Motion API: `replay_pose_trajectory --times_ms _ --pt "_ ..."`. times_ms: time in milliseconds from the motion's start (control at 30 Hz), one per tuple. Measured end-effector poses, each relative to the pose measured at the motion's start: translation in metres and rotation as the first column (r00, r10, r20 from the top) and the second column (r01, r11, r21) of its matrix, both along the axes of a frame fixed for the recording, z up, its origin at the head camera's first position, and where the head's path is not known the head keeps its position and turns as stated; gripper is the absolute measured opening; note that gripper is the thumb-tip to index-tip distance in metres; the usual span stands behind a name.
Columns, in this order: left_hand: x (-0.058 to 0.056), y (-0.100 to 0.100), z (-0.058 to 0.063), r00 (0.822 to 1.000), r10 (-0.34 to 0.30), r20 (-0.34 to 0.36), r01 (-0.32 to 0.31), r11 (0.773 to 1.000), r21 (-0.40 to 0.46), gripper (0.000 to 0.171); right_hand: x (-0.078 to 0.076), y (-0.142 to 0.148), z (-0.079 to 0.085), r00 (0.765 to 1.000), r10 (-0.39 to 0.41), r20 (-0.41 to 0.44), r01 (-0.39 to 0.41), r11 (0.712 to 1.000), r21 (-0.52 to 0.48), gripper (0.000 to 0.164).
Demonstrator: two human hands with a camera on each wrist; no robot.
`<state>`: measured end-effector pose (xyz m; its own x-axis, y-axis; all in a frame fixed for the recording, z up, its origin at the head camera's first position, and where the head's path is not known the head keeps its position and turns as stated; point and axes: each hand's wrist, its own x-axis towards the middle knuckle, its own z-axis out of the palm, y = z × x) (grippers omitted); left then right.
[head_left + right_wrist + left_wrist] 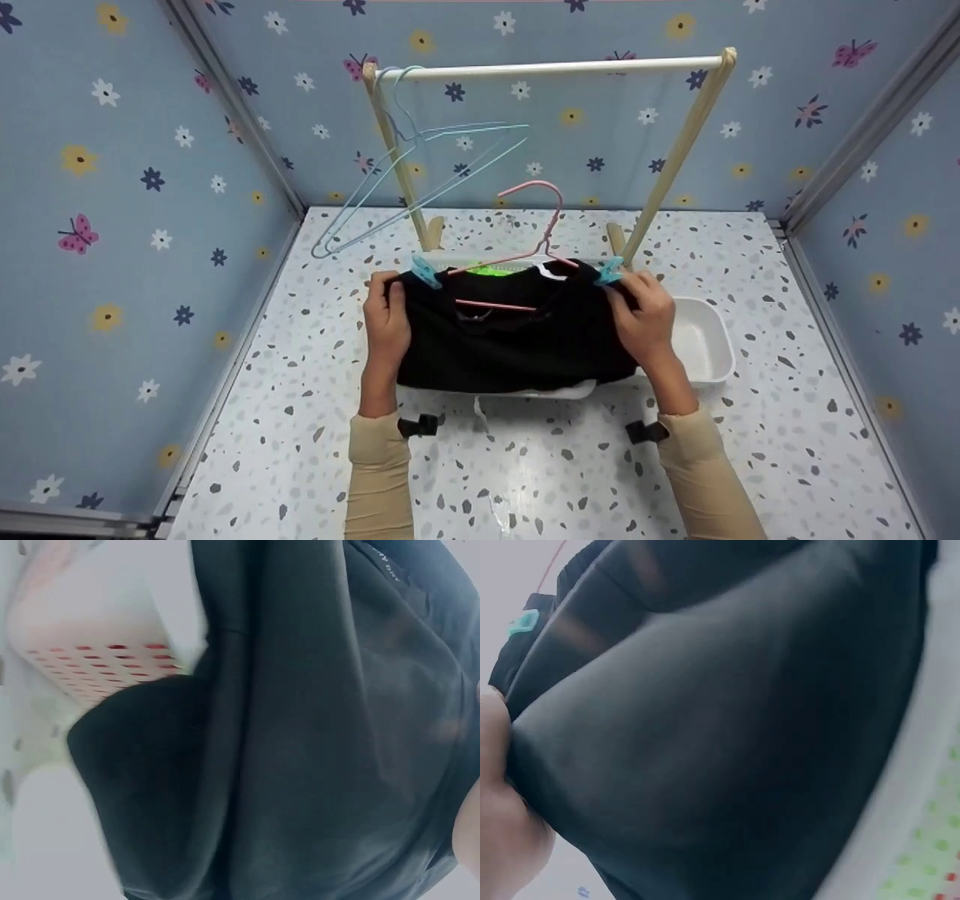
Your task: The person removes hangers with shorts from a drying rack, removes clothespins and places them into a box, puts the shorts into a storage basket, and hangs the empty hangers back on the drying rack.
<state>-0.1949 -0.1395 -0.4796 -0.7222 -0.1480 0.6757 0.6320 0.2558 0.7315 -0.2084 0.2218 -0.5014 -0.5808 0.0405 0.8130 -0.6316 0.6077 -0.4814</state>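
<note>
A black garment (510, 349) is stretched out between my two hands in the head view. My left hand (388, 319) grips its left upper corner between thumb and fingers, while the right hand (646, 319) grips the opposite corner. A pink wire hanger (553, 225) rises from the garment's opening, its hook pointing left and its lower bar visible inside. One light blue clothespin (425, 271) sits at the left end of the top edge beside my left fingers. Another blue clothespin (610, 271) sits by my right fingers. Small white lettering shows inside the garment in the right wrist view.
Behind the garment stands a rack with a white rod (540, 70) and wooden legs. Light blue hangers (442, 135) hang at its left end. A white perforated basket (90, 622) lies under the garment, partly hidden. To the right is a white tray (729, 352).
</note>
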Motion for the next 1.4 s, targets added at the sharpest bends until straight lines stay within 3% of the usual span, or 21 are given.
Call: replay_pose_trajectory --times_ms 267,400,533,633,733,933,1100,1400 --pt "-0.003 0.002 -0.018 0.999 0.05 0.003 -0.05 0.996 0.074 0.011 0.007 -0.006 -0.019 0.995 0.063 0.082 -0.057 0.996 -0.069 0.015" --pt "-0.004 0.004 -0.023 0.997 0.073 -0.011 -0.072 0.994 0.077 0.013 0.019 -0.012 -0.007 0.982 0.13 0.138 -0.116 0.988 -0.103 0.022" --pt "-0.002 0.004 -0.028 0.996 0.074 -0.043 -0.071 0.995 0.069 0.017 0.031 -0.019 0.008 0.952 0.203 0.229 -0.164 0.97 -0.18 0.021" --pt "-0.001 0.003 -0.031 0.995 0.077 -0.065 -0.073 0.995 0.065 0.021 0.033 -0.021 0.01 0.923 0.269 0.274 -0.19 0.94 -0.283 0.017" --pt "0.0 0.003 -0.034 0.994 0.082 -0.075 -0.079 0.996 0.052 0.023 0.033 -0.021 0.008 0.896 0.343 0.284 -0.214 0.891 -0.401 0.019" --pt "-0.002 0.003 -0.036 0.994 0.093 -0.063 -0.092 0.995 0.033 0.019 0.026 -0.015 -0.01 0.86 0.424 0.285 -0.233 0.822 -0.519 0.018" --pt "0.0 0.004 -0.038 0.993 0.108 -0.044 -0.107 0.994 0.022 0.008 0.021 -0.013 -0.027 0.85 0.453 0.268 -0.216 0.765 -0.607 0.013" --pt "0.005 0.004 -0.041 0.996 0.094 -0.002 -0.094 0.996 0.008 0.008 0.019 -0.014 -0.034 0.86 0.478 0.176 -0.215 0.655 -0.725 0.014"
